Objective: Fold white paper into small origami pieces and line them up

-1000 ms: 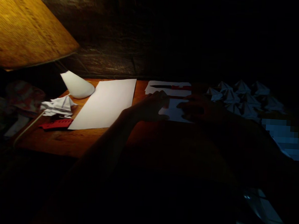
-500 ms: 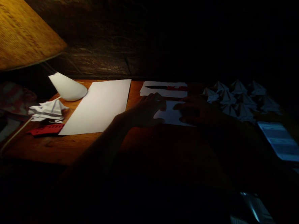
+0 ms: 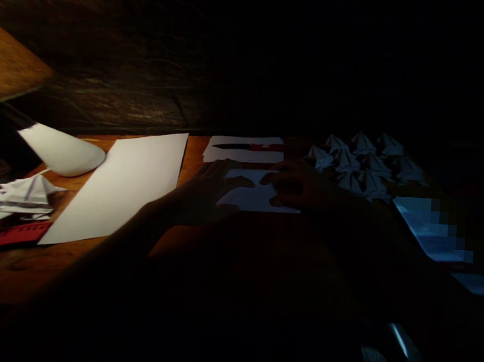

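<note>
In dim light, a small white piece of paper (image 3: 257, 195) lies on the wooden table (image 3: 97, 265) in front of me. My left hand (image 3: 208, 192) rests on its left edge with the fingers stretched flat over it. From the right, my right hand (image 3: 299, 184) presses down on the same sheet, fingers extended toward the middle. Both hands are dark silhouettes, and the paper between them looks folded or layered.
A large white sheet (image 3: 122, 184) lies at the left. Beyond it are a white cone (image 3: 61, 151), a crumpled paper shape (image 3: 20, 195) and a red strip (image 3: 13, 234). A knife with a red handle (image 3: 252, 146) lies on paper. Several folded paper figures (image 3: 361, 164) sit at the right.
The view has swung to the right and down, so everything shifted left in the frame. Both hands stay on the small paper, with the fingers now spread further over it.
</note>
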Demonstrator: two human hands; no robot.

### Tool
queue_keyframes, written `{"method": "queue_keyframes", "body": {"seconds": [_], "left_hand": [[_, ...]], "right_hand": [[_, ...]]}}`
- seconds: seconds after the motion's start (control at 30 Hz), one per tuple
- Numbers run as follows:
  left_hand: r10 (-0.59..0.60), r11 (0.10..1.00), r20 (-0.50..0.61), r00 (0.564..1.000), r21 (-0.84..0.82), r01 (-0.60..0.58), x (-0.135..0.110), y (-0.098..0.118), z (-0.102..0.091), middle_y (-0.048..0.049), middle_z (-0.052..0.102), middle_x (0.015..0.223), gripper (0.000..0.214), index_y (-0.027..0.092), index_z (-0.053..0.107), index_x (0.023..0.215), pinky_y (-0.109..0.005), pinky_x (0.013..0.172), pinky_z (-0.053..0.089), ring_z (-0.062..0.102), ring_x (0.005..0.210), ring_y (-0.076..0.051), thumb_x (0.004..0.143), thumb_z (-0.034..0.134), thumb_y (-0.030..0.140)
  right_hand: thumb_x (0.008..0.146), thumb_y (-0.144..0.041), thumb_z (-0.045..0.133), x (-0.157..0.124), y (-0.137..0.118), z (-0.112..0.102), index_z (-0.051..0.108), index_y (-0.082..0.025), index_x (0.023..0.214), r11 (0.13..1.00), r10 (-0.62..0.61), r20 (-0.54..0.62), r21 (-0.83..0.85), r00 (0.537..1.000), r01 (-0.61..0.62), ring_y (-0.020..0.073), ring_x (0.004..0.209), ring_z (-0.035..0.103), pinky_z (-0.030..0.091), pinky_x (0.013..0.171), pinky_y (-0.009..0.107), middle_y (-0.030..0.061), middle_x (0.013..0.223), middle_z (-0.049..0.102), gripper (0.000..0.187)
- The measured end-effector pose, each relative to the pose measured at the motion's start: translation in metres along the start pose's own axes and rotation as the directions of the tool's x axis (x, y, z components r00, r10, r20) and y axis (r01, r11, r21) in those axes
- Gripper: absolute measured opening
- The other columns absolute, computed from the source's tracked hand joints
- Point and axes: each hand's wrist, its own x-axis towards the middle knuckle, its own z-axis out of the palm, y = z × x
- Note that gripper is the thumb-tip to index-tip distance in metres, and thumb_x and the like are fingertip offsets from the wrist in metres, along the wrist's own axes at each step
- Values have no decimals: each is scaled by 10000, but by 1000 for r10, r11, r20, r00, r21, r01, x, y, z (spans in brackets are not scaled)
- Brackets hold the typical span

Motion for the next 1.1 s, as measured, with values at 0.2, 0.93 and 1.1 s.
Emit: {"method": "queue_keyframes", "body": {"seconds": [0.2,0.93,1.1], "left_hand": [[-2,999,-17,1000,-33,1,-1,1,5,-91,422,1515,503,334,539,1421,-657,1149,390,428,1360,-385,931,650,351],[-17,997,-88,996,-75,10,4,10,27,-144,334,1581,573,255,457,1354,-678,1153,392,366,1446,-412,803,594,178],[-26,997,-104,994,-80,17,5,9,33,-146,355,1574,421,254,459,1355,-664,1171,397,379,1458,-397,948,565,255]], "right_hand": [[841,-511,817,-1,1,0,753,-329,1264,1000,6,-13,-21,1000,-6,347,1300,558,409,1133,575,82,1400,620,465],[838,-532,810,0,6,3,690,-358,1372,999,-18,-29,-44,999,17,364,1340,544,407,1167,596,86,1447,586,575],[831,-531,821,0,7,3,696,-349,1363,999,-37,-37,-33,999,36,350,1329,553,428,1152,579,92,1409,598,576]]}}
